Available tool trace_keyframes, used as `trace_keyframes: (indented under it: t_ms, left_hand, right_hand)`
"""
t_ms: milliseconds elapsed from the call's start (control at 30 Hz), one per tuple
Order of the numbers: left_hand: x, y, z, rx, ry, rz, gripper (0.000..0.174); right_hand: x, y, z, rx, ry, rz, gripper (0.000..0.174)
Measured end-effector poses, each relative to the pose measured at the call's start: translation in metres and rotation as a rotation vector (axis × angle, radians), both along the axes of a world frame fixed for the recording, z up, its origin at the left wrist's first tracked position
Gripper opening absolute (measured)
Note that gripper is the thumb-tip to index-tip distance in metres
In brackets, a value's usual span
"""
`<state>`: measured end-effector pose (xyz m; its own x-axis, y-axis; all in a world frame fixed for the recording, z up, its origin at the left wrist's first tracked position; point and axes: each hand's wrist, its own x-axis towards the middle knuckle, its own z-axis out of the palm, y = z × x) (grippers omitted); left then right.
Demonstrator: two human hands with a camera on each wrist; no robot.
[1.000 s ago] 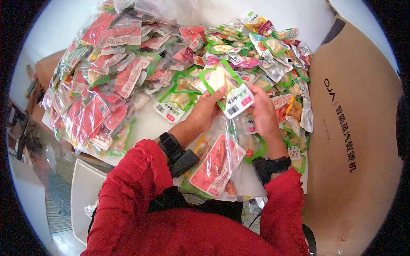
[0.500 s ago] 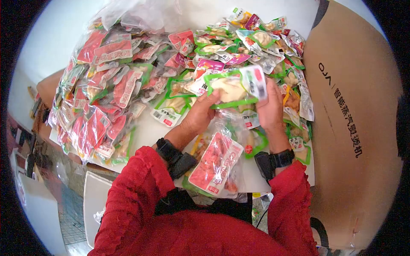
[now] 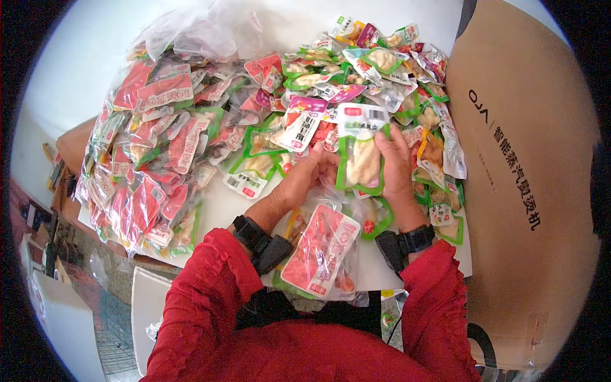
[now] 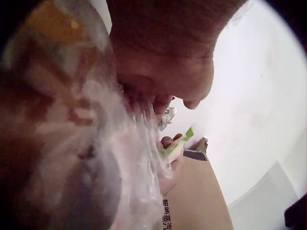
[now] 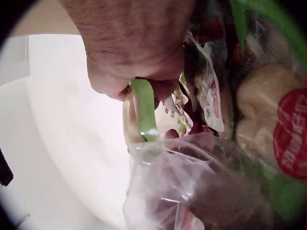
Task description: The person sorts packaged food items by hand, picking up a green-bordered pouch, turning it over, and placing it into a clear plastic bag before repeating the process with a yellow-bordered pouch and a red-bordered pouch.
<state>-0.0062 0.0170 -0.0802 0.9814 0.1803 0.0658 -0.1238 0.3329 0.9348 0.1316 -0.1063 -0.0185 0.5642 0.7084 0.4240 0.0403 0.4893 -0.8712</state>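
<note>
In the head view, my right hand (image 3: 398, 172) grips a green-edged packet (image 3: 363, 160) with pale food inside, its white label end away from the body. The same packet (image 5: 146, 112) shows edge-on beneath the right hand (image 5: 132, 52) in the right wrist view. My left hand (image 3: 298, 181) is beside it, its fingers curled at the mouth of a clear plastic bag. That bag (image 4: 136, 163) fills much of the left wrist view, its gathered film held under the left hand (image 4: 163, 62). A red-and-white packet (image 3: 320, 249) lies in the bag, near the body.
A large clear bag of red-labelled packets (image 3: 149, 159) stands at the left. Loose mixed packets (image 3: 382, 60) are heaped at the back right on the white table (image 3: 219, 207). A brown cardboard box (image 3: 509, 210) borders the right side.
The green-edged packet has turned from lying sideways between both hands to upright in my right hand. My left hand has let go of it and holds the clear bag's mouth.
</note>
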Motion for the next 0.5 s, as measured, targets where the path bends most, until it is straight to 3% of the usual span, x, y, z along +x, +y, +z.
trace_keyframes:
  t_ms: [100, 167, 300, 500]
  left_hand:
    - [-0.002, -0.015, 0.014, -0.083, -0.061, 0.162, 0.051]
    - [-0.006, -0.028, 0.026, 0.064, -0.026, 0.443, 0.039]
    - [-0.003, -0.031, 0.027, -0.051, -0.091, 0.482, 0.026]
    - [-0.007, -0.031, 0.030, -0.067, -0.037, 0.405, 0.025]
  right_hand:
    - [-0.005, 0.003, -0.007, -0.137, -0.134, 0.105, 0.016]
    - [-0.007, 0.006, -0.015, -0.152, -0.142, 0.159, 0.016]
    - [-0.007, 0.009, -0.023, -0.180, -0.181, 0.209, 0.016]
    - [-0.008, 0.008, -0.022, -0.180, -0.058, 0.204, 0.014]
